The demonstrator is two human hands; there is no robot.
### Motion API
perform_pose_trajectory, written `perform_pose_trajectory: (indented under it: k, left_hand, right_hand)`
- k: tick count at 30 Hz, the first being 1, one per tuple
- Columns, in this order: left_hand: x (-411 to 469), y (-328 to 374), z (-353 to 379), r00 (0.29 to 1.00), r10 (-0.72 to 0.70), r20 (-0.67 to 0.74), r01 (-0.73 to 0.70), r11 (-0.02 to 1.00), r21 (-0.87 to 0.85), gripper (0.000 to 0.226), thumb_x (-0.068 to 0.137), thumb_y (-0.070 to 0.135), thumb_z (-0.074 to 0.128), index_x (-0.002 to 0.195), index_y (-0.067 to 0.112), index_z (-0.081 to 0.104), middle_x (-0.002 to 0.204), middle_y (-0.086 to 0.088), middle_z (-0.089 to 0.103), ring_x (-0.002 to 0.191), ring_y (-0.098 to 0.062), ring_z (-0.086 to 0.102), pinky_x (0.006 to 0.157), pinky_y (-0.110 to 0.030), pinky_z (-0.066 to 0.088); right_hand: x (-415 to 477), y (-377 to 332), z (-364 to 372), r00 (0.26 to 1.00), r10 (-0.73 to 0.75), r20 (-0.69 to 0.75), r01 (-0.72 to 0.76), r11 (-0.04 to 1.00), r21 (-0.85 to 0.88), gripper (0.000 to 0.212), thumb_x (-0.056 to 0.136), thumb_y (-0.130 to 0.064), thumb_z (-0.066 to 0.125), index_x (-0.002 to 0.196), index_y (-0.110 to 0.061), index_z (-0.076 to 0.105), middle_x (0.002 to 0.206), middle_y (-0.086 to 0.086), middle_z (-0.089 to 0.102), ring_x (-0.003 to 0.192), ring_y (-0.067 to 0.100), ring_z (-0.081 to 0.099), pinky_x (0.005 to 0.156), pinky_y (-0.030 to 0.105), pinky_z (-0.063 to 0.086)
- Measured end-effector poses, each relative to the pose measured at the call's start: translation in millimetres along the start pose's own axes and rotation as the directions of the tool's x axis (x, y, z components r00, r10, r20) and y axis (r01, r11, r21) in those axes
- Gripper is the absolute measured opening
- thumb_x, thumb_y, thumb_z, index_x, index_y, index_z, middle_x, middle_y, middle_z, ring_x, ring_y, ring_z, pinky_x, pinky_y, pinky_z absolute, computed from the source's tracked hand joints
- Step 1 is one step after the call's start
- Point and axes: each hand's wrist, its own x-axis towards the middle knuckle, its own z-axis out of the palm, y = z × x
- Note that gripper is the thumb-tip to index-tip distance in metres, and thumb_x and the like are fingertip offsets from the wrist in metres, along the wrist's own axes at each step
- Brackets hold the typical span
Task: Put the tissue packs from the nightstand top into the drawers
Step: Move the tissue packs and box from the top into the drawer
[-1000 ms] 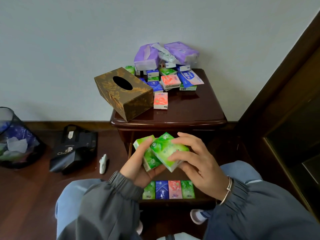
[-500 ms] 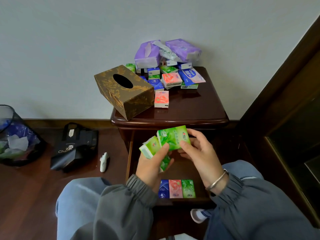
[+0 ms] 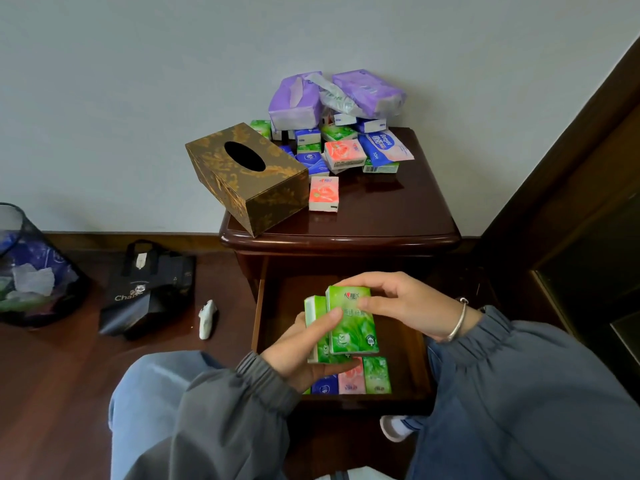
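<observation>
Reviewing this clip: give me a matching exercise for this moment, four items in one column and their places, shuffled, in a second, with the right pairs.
Items
1. gold-patterned brown tissue box
2. two green tissue packs
3. row of small blue, pink and green packs
4. black paper bag

Places
A. in the open drawer
B. on the floor, left of the nightstand
C. held between the left hand and right hand
D. front left corner of the nightstand top

Pairs: 1-D, 2-C, 3-A, 4-B

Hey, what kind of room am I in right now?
Most likely a bedroom. You're crouched at a dark wooden nightstand against a plain wall, its drawer pulled open, with a tissue box on top and a waste bin on the wood floor beside it.
</observation>
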Motion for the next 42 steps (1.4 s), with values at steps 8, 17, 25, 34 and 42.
perform_pose_trajectory:
  k: [8, 17, 25, 34, 42]
  left_hand:
    - [11, -8, -3, 0.983, 0.174, -0.066, -0.172, 0.984, 0.040, 0.048, 0.075, 0.025, 0.069, 0.115, 0.001, 0.059, 0.101, -0.019, 0.071, 0.084, -0.026, 0.071, 0.066, -0.035, 0.058]
    - [24, -21, -14, 0.925, 0.342, -0.168, -0.247, 0.873, 0.420, 0.050, 0.078, 0.006, 0.072, 0.122, 0.009, 0.048, 0.109, -0.010, 0.067, 0.097, -0.022, 0.068, 0.078, -0.035, 0.058]
    - [46, -32, -16, 0.835, 0.458, -0.305, -0.309, 0.849, 0.429, 0.038, 0.082, 0.024, 0.069, 0.115, 0.009, 0.055, 0.103, -0.007, 0.070, 0.088, -0.016, 0.071, 0.071, -0.028, 0.058]
    - [75, -62, -20, 0.842, 0.371, -0.393, -0.104, 0.825, 0.556, 0.043, 0.083, 0.048, 0.062, 0.105, 0.011, 0.064, 0.095, -0.005, 0.073, 0.086, -0.017, 0.070, 0.082, -0.039, 0.057]
    - [86, -51, -85, 0.667, 0.566, -0.485, 0.309, 0.382, 0.871, 0.060, 0.088, 0.050, 0.055, 0.138, 0.019, 0.044, 0.139, -0.009, 0.043, 0.126, -0.028, 0.042, 0.103, -0.044, 0.036]
  right_hand:
    - [0, 10, 10, 0.993, -0.015, -0.114, 0.012, 1.000, -0.026, 0.030, 0.092, -0.012, 0.056, 0.119, -0.024, 0.062, 0.116, -0.001, 0.063, 0.106, 0.013, 0.062, 0.088, 0.032, 0.055]
    - [10, 31, 9, 0.981, 0.102, -0.164, -0.133, 0.972, -0.195, 0.040, 0.083, -0.033, 0.067, 0.121, -0.033, 0.056, 0.117, -0.009, 0.057, 0.095, 0.008, 0.064, 0.085, 0.027, 0.055]
    - [22, 53, 26, 0.934, 0.332, -0.135, -0.263, 0.891, 0.369, 0.025, 0.087, -0.025, 0.062, 0.112, -0.022, 0.060, 0.108, 0.005, 0.069, 0.097, 0.017, 0.068, 0.079, 0.028, 0.057]
    - [16, 107, 42, 0.850, 0.523, -0.068, -0.386, 0.705, 0.595, 0.020, 0.087, -0.017, 0.064, 0.106, -0.014, 0.065, 0.100, 0.006, 0.073, 0.093, 0.018, 0.070, 0.079, 0.031, 0.056]
    - [-4, 159, -8, 0.596, 0.684, -0.422, -0.692, 0.703, 0.163, 0.038, 0.077, -0.029, 0.075, 0.103, -0.003, 0.066, 0.097, 0.010, 0.067, 0.089, 0.022, 0.063, 0.077, 0.033, 0.050]
